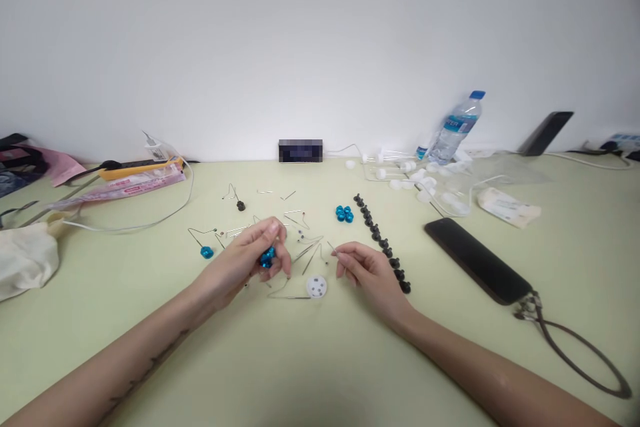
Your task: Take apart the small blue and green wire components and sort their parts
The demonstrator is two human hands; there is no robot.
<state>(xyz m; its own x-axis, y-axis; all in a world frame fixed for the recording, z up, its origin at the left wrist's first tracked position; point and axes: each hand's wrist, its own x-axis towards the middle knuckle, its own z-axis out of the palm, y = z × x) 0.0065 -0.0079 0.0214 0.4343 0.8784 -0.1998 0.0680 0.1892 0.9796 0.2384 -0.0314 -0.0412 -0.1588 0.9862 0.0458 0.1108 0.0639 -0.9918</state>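
My left hand is curled closed around a shiny blue piece, partly hidden by the fingers. My right hand pinches a thin metal wire between thumb and fingertips. Between and below the hands lies a small white disc with dark marks. Bent wires are scattered around it and behind the left hand. Farther left, a blue piece and a black piece each sit at the end of a bent wire. A tight cluster of blue pieces lies beyond my right hand.
Several small black pieces form a slanting row right of my right hand. A black phone with a strap lies beyond. White parts and a water bottle stand at the back right. A white cable and cloth lie left.
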